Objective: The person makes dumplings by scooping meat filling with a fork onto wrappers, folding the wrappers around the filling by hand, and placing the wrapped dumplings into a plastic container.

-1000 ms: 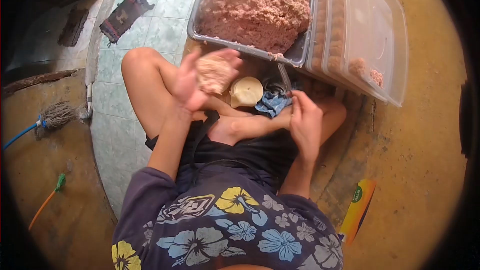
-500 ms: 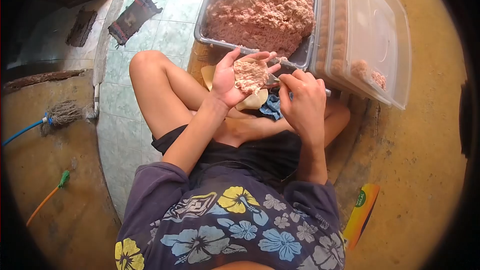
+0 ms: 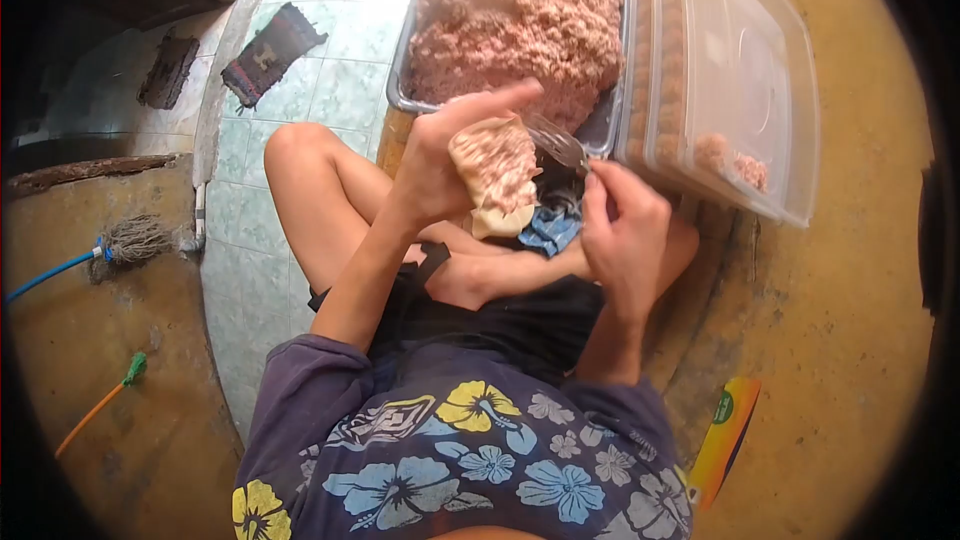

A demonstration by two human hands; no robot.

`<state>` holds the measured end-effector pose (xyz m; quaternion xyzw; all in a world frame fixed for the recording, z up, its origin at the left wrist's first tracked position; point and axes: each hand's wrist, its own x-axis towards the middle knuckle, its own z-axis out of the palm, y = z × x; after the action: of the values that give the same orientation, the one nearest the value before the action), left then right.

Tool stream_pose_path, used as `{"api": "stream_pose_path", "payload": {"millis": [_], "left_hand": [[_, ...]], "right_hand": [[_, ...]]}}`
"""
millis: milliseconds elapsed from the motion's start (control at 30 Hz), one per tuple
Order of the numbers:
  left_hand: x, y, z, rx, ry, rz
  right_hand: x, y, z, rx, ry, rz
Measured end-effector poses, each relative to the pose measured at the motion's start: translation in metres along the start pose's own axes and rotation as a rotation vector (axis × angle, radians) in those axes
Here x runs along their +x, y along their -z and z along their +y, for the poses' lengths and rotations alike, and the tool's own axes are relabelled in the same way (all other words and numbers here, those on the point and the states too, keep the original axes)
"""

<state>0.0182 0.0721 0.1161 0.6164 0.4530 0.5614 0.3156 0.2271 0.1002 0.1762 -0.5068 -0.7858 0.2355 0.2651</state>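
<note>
A round, pale wrapper spread with pink minced meat [image 3: 494, 162] lies against the palm of my left hand [image 3: 430, 155], which is turned on its side with the thumb stretched out. My right hand [image 3: 628, 225] grips a metal fork [image 3: 557, 143] by its handle, fingers closed. The fork's head is beside the meat, slightly apart from it. Below my left hand are more pale wrappers [image 3: 503, 222], partly hidden. Just beyond both hands stands a grey tray [image 3: 402, 90] heaped with a large mound of pink minced meat [image 3: 520, 15].
Clear plastic containers [image 3: 745, 70] holding rows of meat pieces are stacked to the right of the tray. A blue cloth [image 3: 550, 227] lies between my crossed legs. On the floor are a yellow-orange box [image 3: 725, 430], a mop [image 3: 135, 240] and a dark mat [image 3: 272, 55].
My left hand has tilted onto its side and moved slightly left, bringing the meat-covered wrapper with it. My right hand has drawn the fork away from the meat and lowered a little.
</note>
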Motion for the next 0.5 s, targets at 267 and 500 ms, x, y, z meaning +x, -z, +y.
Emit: {"api": "stream_pose_path", "payload": {"millis": [267, 500], "left_hand": [[0.004, -0.020, 0.041, -0.246, 0.164, 0.243], [0.003, -0.011, 0.042, -0.111, 0.133, 0.342]], "right_hand": [[-0.016, -0.029, -0.010, 0.485, 0.112, -0.091], [-0.019, -0.037, -0.023, 0.438, 0.127, -0.111]]}}
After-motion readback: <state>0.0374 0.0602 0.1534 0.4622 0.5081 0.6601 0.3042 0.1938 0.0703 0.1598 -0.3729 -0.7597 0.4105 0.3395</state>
